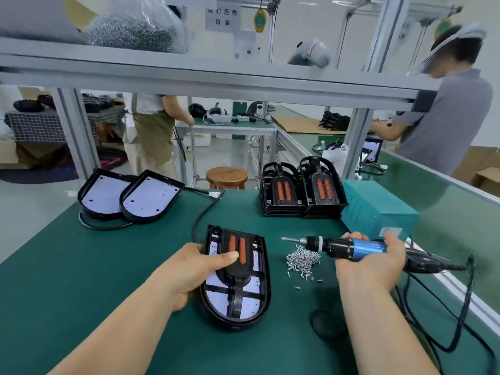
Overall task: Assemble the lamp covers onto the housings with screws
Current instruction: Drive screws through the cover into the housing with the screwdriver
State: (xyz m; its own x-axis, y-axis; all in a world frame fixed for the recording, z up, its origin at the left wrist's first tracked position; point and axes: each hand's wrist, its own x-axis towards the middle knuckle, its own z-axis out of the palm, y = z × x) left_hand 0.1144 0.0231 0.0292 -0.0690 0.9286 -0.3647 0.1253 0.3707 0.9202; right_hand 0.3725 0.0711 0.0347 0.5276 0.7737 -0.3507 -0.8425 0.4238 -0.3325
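My left hand [189,269] clamps the lamp cover [240,273] onto its housing [264,301] so holes align; my right hand [370,263] grips the electric screwdriver [351,246] near the screw pile [303,259], ready

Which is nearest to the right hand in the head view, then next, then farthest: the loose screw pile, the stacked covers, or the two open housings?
1. Screw pile: just left of the right hand.
2. Stacked covers: farther back, slightly left.
3. Open housings: far back-left.
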